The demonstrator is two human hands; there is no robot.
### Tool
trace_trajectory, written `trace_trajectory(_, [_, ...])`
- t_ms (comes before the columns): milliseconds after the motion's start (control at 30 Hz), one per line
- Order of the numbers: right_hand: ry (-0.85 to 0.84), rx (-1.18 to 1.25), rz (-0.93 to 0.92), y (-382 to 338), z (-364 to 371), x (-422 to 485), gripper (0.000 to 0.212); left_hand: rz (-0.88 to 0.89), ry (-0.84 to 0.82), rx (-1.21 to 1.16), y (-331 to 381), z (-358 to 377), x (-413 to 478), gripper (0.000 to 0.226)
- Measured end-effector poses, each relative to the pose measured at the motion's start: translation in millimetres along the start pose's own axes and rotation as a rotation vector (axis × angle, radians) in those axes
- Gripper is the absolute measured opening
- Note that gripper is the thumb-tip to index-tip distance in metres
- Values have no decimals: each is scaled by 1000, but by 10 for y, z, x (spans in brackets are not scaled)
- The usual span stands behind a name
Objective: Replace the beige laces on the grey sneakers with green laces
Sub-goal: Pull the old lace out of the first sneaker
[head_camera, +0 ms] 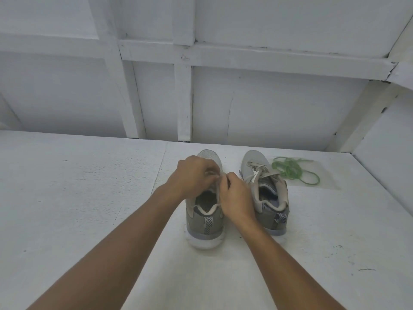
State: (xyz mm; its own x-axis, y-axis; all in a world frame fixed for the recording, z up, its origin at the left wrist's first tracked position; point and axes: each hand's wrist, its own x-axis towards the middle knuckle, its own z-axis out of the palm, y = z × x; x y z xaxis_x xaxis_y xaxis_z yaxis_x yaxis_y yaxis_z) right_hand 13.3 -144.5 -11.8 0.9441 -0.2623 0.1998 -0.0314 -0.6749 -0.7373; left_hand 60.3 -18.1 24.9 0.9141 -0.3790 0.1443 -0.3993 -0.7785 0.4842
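The left hand (194, 175) and right hand (234, 195) meet over a grey mesh sneaker (204, 222) with a white sole. The fingers of both are curled, pinching its flat beige lace (217, 193) between them. Just right of the right hand stands the second grey sneaker (254, 161) with a loosened beige lace (260, 175). Farther right, a tangle of thin green laces (290, 170) lies on the white painted table (78, 186).

grey mesh sneakers (202, 222): your pair is matt knit cloth, smooth white soles
flat beige laces (257, 176): matt woven cloth
thin green laces (288, 170): matt cord
white painted table (78, 198): rough, flaky matt paint
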Motion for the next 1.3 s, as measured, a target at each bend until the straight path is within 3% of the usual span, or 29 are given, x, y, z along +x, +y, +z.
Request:
trace_trajectory(133, [9, -8, -5, 7, 12, -1, 32, -28, 111, 66, 9, -22, 19, 16])
trace_trajectory(367, [13, -19, -9, 30, 33, -3, 33, -226, 427, -70, -219, -382, 57, 15])
trace_trajectory(533, [14, -11, -3, 21, 25, -10, 31, -155, 290, 17, -194, -258, 30, 35])
trace_trajectory(700, [13, -4, 22, 20, 36, -5, 29, 24, 159, 26, -47, 17, -12, 23])
trace_trajectory(1033, [22, -7, 5, 16, 33, -11, 32, 41, 171, 74, -43, 41, 0, 18])
trace_trajectory(1300, [18, 4, 5, 24, 26, -20, 31, -40, 334, -21, -238, -58, -9, 12])
